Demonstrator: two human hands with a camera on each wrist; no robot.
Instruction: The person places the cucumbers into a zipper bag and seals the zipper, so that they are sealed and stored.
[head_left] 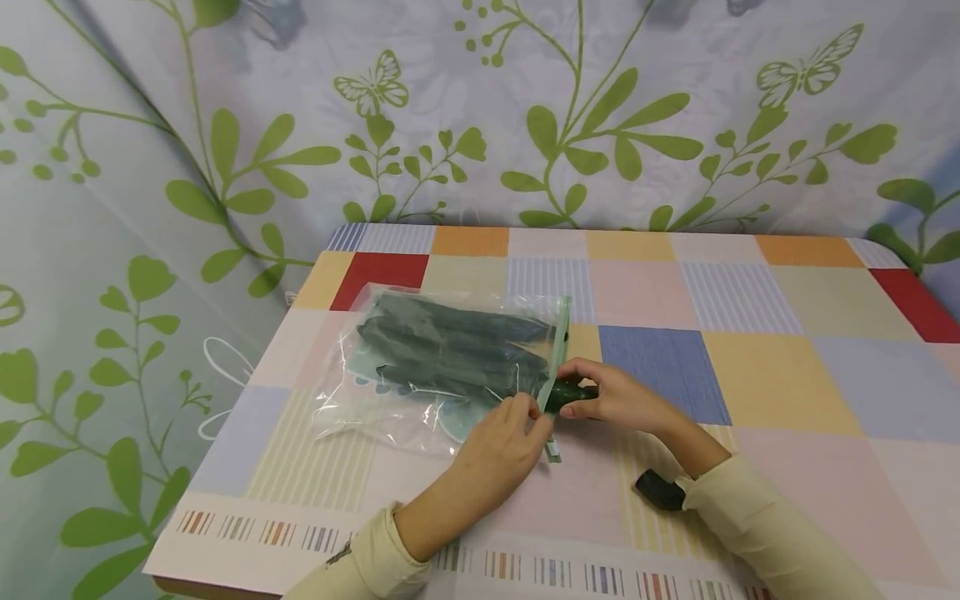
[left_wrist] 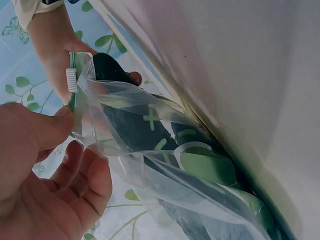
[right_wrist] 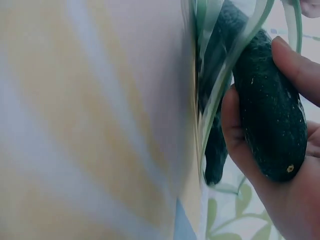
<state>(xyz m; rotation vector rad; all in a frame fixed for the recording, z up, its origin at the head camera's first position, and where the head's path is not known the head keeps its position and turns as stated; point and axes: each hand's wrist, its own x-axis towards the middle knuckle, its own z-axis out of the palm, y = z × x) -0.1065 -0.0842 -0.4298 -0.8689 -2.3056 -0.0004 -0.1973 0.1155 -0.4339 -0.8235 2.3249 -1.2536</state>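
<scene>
A clear zip bag with a green zip edge lies on the table, several dark green cucumbers side by side inside it. My left hand pinches the near part of the bag's mouth between thumb and fingers, close to the white slider. My right hand grips another cucumber at its outer end, thumb on one side and fingers on the other. This cucumber's far end passes through the open mouth into the bag.
A patchwork-patterned cloth covers the table. A short dark, blunt-ended object shows beside my right sleeve, partly hidden by it. Behind the table hangs a curtain with green leaves and butterflies.
</scene>
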